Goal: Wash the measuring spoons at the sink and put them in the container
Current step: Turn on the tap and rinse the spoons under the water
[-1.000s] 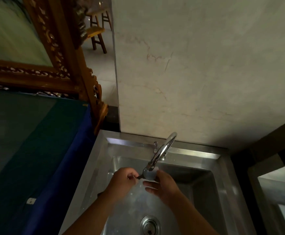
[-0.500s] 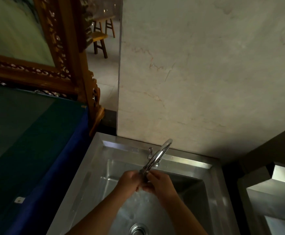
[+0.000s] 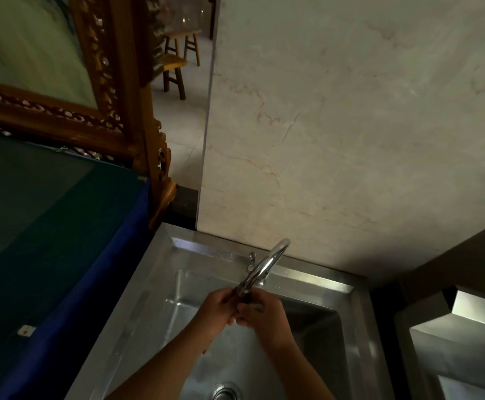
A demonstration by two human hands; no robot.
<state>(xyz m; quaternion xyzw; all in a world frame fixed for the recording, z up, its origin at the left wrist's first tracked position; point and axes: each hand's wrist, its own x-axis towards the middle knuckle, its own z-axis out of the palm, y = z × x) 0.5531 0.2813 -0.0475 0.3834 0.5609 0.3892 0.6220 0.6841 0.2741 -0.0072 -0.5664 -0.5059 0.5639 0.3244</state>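
Hands: left hand and right hand meet at lower centre, right under the faucet spout, likely to keep the work in the stream.
Grip: both curl together around something dark; on exactly what, I cannot tell.
Measuring spoons: presumably between the palms over the sink, almost wholly hidden.
Hard to see: water flow is unclear, drain cut off at the bottom edge, no container in view.

A: What sort of place?
B: Home kitchen or wash area. Steel sink with curved tap at 6 o'clock, marble wall behind.
A: Why home?
B: Carved wooden frame at 10 o'clock, wooden stools at 12.
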